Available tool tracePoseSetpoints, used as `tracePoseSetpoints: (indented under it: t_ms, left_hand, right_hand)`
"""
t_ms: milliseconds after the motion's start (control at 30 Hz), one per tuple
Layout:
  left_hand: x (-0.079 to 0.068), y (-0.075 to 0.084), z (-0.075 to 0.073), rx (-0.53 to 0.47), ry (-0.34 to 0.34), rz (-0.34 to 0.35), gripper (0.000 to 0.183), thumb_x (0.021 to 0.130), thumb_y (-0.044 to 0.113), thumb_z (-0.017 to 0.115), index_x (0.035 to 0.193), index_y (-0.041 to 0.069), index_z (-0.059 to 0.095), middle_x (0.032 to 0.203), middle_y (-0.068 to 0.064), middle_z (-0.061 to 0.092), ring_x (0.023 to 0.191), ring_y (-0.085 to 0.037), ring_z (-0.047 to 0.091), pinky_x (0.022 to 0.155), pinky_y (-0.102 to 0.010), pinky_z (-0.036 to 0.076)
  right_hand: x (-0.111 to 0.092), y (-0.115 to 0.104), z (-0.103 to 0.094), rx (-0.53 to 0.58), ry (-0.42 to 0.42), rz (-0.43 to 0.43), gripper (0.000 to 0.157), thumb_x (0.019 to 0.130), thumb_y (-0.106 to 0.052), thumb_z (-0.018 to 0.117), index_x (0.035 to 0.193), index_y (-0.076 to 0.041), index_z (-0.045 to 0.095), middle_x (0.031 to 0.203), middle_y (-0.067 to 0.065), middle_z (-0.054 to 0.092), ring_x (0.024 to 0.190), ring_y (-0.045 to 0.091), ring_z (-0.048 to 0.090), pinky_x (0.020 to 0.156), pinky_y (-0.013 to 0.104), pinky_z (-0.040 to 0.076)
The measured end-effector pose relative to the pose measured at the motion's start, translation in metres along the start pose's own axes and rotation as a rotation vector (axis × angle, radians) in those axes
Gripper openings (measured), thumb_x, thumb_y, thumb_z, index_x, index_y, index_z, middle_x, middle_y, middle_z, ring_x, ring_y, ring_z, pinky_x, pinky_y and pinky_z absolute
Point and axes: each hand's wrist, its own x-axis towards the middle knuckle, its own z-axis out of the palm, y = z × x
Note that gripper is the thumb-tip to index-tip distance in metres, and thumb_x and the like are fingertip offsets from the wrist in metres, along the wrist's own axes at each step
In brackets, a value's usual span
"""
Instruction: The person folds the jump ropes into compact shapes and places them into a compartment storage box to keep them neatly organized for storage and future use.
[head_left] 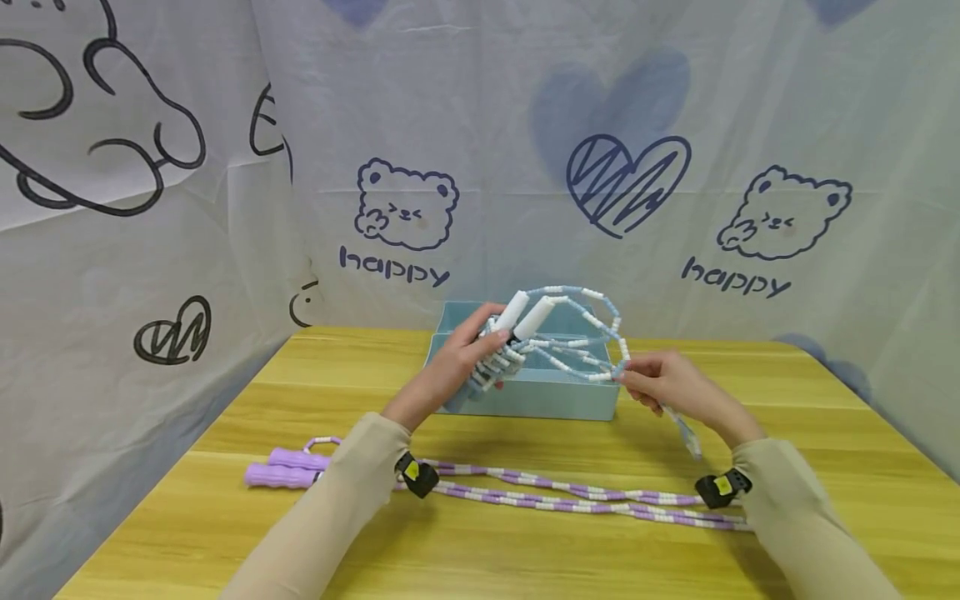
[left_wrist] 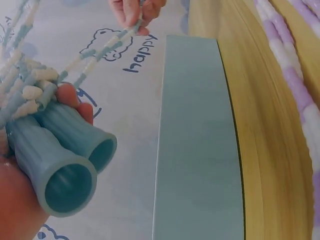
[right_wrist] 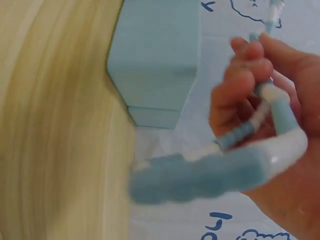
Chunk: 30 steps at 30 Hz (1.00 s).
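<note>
My left hand [head_left: 453,358] grips a light-blue and white beaded jump rope [head_left: 617,321] by its two handles, over the front of a light-blue box. Turns of beaded cord are bunched around the handles. In the left wrist view, the hollow blue ends of the handles [left_wrist: 35,150] show below the bunch; their white ends [head_left: 535,319] point up in the head view. My right hand [head_left: 675,385] pinches the looped cord out to the right. From its fingers [right_wrist: 245,82] a short beaded end hangs, blurred in the right wrist view.
The light-blue box [head_left: 551,400] stands at the back of the wooden table [head_left: 375,383]. Across the front lies a purple and white beaded jump rope [head_left: 525,500], its purple handles [head_left: 281,475] at the left. A printed cloth [head_left: 495,150] hangs behind the table.
</note>
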Motion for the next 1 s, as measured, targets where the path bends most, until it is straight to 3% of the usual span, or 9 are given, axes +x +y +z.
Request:
tracePoseSetpoints:
  t_ms: [133,233,333,500,667,833,1000]
  left_hand:
    - [0.002,0.0,0.0,0.009,0.048,-0.018,0.034,0.104,0.029,0.044,0.136,0.016,0.044,0.108,-0.017,0.056,0.079,-0.027,0.058,0.07,-0.068,0.047]
    - [0.002,0.0,0.0,0.034,0.09,-0.041,0.033,0.105,0.03,0.043,0.136,0.019,0.044,0.108,-0.017,0.056,0.077,-0.028,0.057,0.069,-0.064,0.049]
    - [0.002,-0.001,0.0,0.053,0.148,-0.063,0.035,0.105,0.032,0.042,0.139,0.023,0.043,0.109,-0.016,0.056,0.076,-0.028,0.057,0.066,-0.055,0.052]
    - [0.004,-0.002,-0.001,0.071,0.277,-0.089,0.038,0.104,0.034,0.046,0.141,0.027,0.042,0.109,-0.016,0.054,0.077,-0.027,0.057,0.062,-0.041,0.052]
    - [0.003,-0.004,-0.003,0.15,0.37,-0.119,0.039,0.102,0.04,0.05,0.139,0.029,0.043,0.11,-0.013,0.054,0.077,-0.026,0.055,0.061,-0.036,0.05]
    - [0.003,-0.005,-0.003,0.246,0.401,-0.147,0.04,0.101,0.041,0.051,0.139,0.033,0.044,0.107,-0.011,0.056,0.078,-0.026,0.055,0.061,-0.035,0.048]
    - [0.001,-0.006,-0.001,0.372,0.38,-0.165,0.042,0.1,0.042,0.053,0.14,0.035,0.045,0.098,-0.007,0.061,0.071,-0.024,0.056,0.055,-0.033,0.047]
  right_hand:
    - [-0.002,-0.004,0.0,0.022,-0.142,0.021,0.032,0.103,-0.028,0.054,0.109,0.001,0.066,0.07,0.011,0.055,0.051,0.017,0.05,0.047,0.033,0.048]
    - [-0.002,-0.005,0.002,0.043,-0.228,0.031,0.033,0.103,-0.027,0.054,0.116,0.001,0.065,0.075,0.019,0.057,0.053,0.018,0.052,0.05,0.034,0.05]
    - [-0.001,-0.006,0.003,0.045,-0.263,0.017,0.03,0.102,-0.024,0.056,0.117,0.0,0.066,0.076,0.025,0.058,0.054,0.018,0.053,0.053,0.037,0.051]
    - [-0.002,-0.009,0.003,0.024,-0.29,-0.023,0.028,0.1,-0.02,0.06,0.12,-0.001,0.066,0.076,0.025,0.058,0.057,0.017,0.054,0.057,0.038,0.052]
    - [-0.005,-0.026,0.001,-0.013,-0.303,-0.054,0.032,0.101,-0.02,0.058,0.127,-0.004,0.064,0.071,0.013,0.06,0.056,0.015,0.052,0.054,0.033,0.05]
    - [-0.016,-0.06,-0.001,-0.082,-0.281,-0.062,0.029,0.101,-0.023,0.058,0.124,-0.008,0.066,0.067,0.002,0.057,0.053,0.015,0.048,0.049,0.026,0.044]
    - [-0.027,-0.098,0.002,-0.128,-0.233,-0.104,0.019,0.102,-0.029,0.055,0.111,-0.016,0.068,0.067,0.001,0.054,0.052,0.016,0.046,0.047,0.026,0.04]
